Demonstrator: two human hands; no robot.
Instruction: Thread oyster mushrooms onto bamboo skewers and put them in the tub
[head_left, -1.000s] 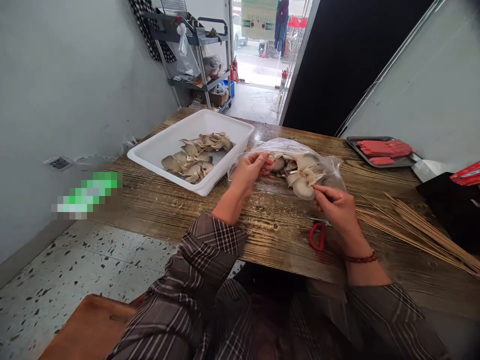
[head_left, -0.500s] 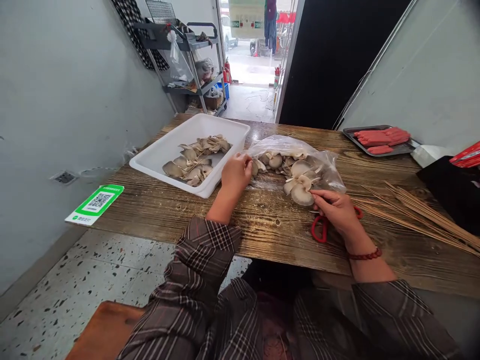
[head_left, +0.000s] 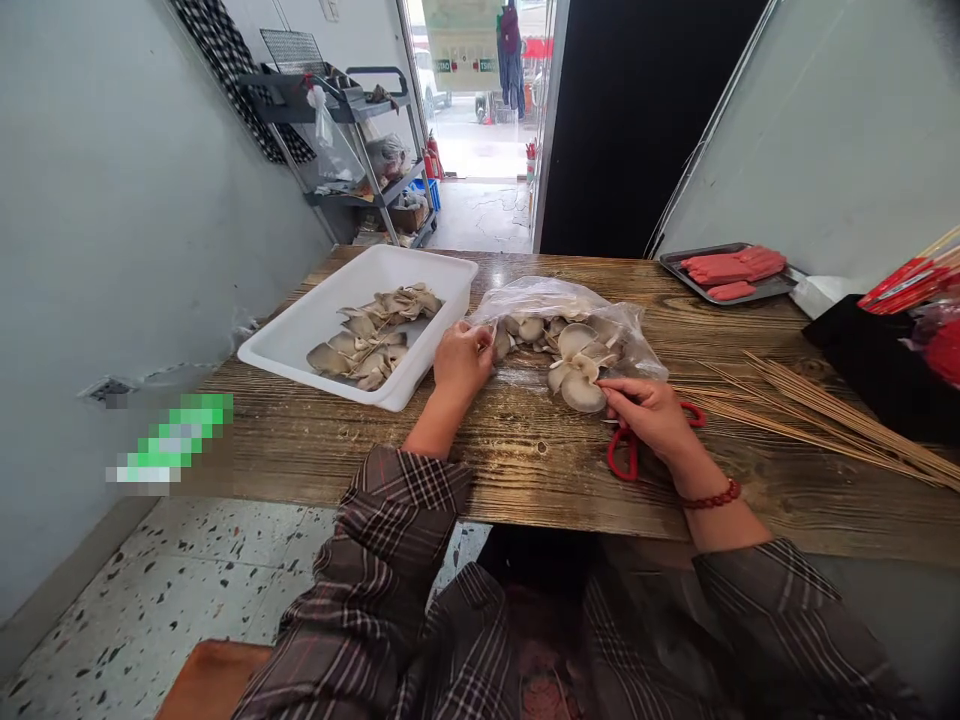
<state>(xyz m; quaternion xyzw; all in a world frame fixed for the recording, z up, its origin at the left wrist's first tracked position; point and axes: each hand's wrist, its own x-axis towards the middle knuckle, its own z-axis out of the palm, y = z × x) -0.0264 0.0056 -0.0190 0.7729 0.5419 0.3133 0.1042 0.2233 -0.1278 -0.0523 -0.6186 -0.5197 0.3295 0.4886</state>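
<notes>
My left hand (head_left: 463, 358) pinches the left edge of a clear plastic bag (head_left: 551, 292), just right of a white tub (head_left: 279, 350) where mushroom pieces (head_left: 360, 340) lie in two rows. More grey mushrooms (head_left: 529, 328) show at the bag's open mouth. My right hand (head_left: 646, 410), with a red bead bracelet on its wrist, has its fingers closed at the lower edge of a mushroom cluster (head_left: 579, 368) in front of the bag. Red-handled scissors (head_left: 621, 458) lie partly hidden beneath that hand.
Thin wooden skewers (head_left: 832, 410) are spread at the right on the wooden table (head_left: 420, 470). Behind them are a dark tray (head_left: 772, 288) of pink-red sticks and a black cloth (head_left: 862, 350). A wheeled cart (head_left: 367, 110) stands past the table's far left.
The whole view has shifted, with most things now a little farther left. Both hands keep nearly the same places at the bag and the mushroom cluster.
</notes>
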